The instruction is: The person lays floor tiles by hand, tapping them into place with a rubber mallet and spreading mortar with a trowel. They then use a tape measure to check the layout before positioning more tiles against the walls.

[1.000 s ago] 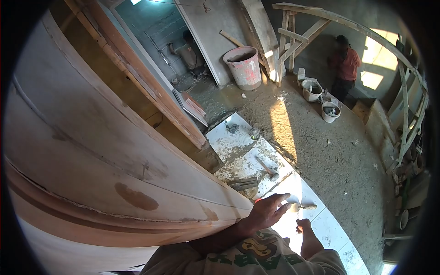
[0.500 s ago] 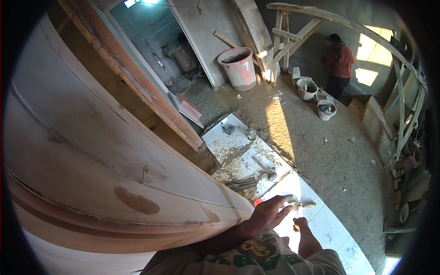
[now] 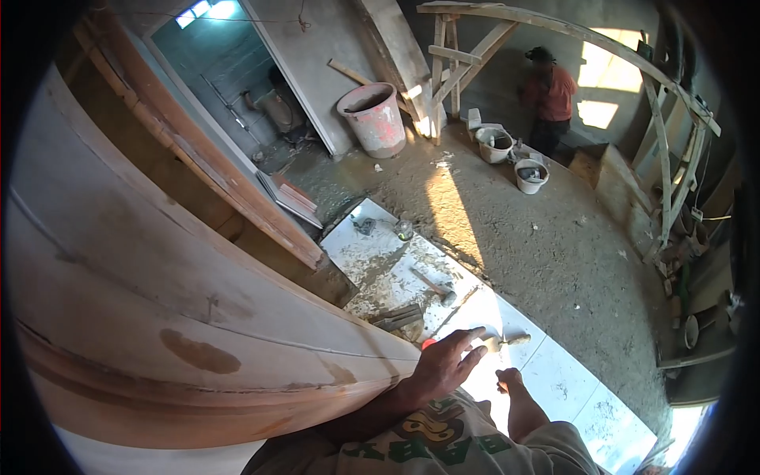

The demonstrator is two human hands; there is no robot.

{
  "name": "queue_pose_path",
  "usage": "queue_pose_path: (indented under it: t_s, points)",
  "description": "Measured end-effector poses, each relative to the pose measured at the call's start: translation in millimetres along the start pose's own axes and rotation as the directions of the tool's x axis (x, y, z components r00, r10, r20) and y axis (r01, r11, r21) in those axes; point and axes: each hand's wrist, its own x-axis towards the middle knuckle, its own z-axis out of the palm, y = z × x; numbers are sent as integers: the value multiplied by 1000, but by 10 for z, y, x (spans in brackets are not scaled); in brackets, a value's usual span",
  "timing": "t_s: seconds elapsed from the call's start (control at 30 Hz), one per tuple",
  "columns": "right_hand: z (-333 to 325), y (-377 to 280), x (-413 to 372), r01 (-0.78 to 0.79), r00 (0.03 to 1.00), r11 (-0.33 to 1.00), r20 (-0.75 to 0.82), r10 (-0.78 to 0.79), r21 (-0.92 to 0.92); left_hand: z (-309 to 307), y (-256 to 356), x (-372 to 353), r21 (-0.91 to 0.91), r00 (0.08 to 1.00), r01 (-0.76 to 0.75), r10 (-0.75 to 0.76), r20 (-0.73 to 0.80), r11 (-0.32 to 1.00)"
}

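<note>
My left hand (image 3: 446,362) hovers over the brightly lit white tiles (image 3: 546,366), its thumb and forefinger apart with nothing seen between them. Just beyond its fingertips lies a trowel (image 3: 518,340) with its handle pointing right. My right hand (image 3: 509,381) is closer to my body, its fingers curled closed; whatever is in them, if anything, I cannot make out. A hammer (image 3: 434,286) rests farther up on the mortar-smeared tiles. Left of it are some dark flat strips (image 3: 397,318), and a small red object (image 3: 428,343) shows beside my left hand.
A curved wall (image 3: 198,317) rises close on my left. Rough wet mortar floor (image 3: 538,261) borders the tiles. Farther off stand a large tub (image 3: 374,123), two buckets (image 3: 531,176) and a wooden trestle (image 3: 475,59). One person (image 3: 552,93) is at the far wall, another (image 3: 279,111) beyond the doorway.
The whole view has shifted, so the scene sits farther left and slightly higher. My hands keep nearly the same pose over the tiles. The far person in red stays by the wall.
</note>
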Motion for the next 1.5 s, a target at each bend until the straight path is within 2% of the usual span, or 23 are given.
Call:
queue_pose_path:
  t_s: [0.13,0.2,0.43,0.6,0.67,0.7,0.77,0.8,0.83,0.9,1.03,1.13,1.27,1.33,1.4,1.47,1.5]
  points:
    - [33,68,13,36,999,999,-8,-37,-28,27,-33,-25,-10,999,-28,28,-30,1000]
    - [18,4,-130,-15,1000,1000,-25,15,-4,31,-39,-35,8,999,-28,29,-31,1000]
    - [77,90,-151,-31,1000,999,-4,31,-25,15,-17,-44,45,998,-56,58,-31,997]
    - [110,46,-123,-14,1000,1000,2,14,-5,-10,7,-85,47,999,-16,18,-42,999]
    - [147,170,26,203,979,961,30,-201,-187,-4,30,-39,17,1000,6,-5,-20,1000]
    - [191,255,159,249,968,931,27,-251,-268,-15,52,-23,15,1000,1,-1,3,1000]
    - [180,187,87,147,989,949,15,-149,-279,-22,89,0,6,1000,-11,11,30,1000]
    - [92,-38,-128,10,1000,978,21,-6,-206,-23,95,5,2,1000,-11,11,27,1000]
    - [63,-49,-115,-4,1000,981,7,5,-194,-22,94,9,4,999,-33,33,23,999]
    - [71,-56,-87,61,998,972,36,-54,-229,-14,84,5,9,999,-22,22,38,1000]
    - [59,-35,-94,65,998,975,35,-59,-212,-19,66,-2,26,997,9,-11,70,1000]
    - [80,15,-78,-11,998,978,58,24,-209,0,55,2,29,998,7,-9,64,1000]
    - [67,29,-136,-8,999,976,37,16,-218,1,43,-1,34,998,4,-6,62,999]
    - [44,-22,-196,-22,998,951,51,40,-307,5,24,-14,15,997,17,-18,70,1000]
    - [85,21,-239,73,994,942,-57,-97,-328,-15,140,45,13,996,30,-31,86,999]
    - [124,14,-237,29,992,974,-117,-56,-224,50,30,-3,-46,994,37,-33,100,998]
    - [89,-49,-297,2,994,982,-106,-22,-187,74,-14,-32,-60,986,15,-5,165,998]
